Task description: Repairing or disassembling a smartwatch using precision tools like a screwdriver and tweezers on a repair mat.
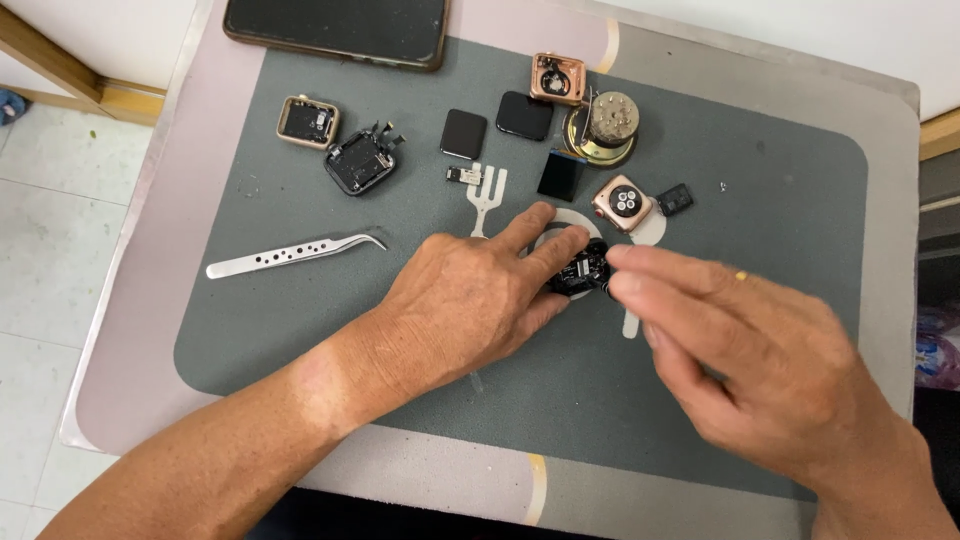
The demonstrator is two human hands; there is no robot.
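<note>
A small black watch body (580, 272) with exposed parts lies on the grey work mat (760, 200), near its middle. My left hand (470, 300) rests palm down on the mat, and its fingertips pinch the left side of the watch body. My right hand (740, 350) comes in from the right, blurred, with thumb and forefinger closed together at the watch body's right edge. Whether the right fingers hold a small part, I cannot tell.
Curved metal tweezers (295, 253) lie at the left. At the back are a gold watch case (307, 121), a black opened watch (360, 161), two dark screens (463, 133), a rose-gold case (558, 78), a round metal stand (606, 125), a rose-gold watch back (624, 203), a white fork-shaped tool (486, 195) and a dark phone (335, 28).
</note>
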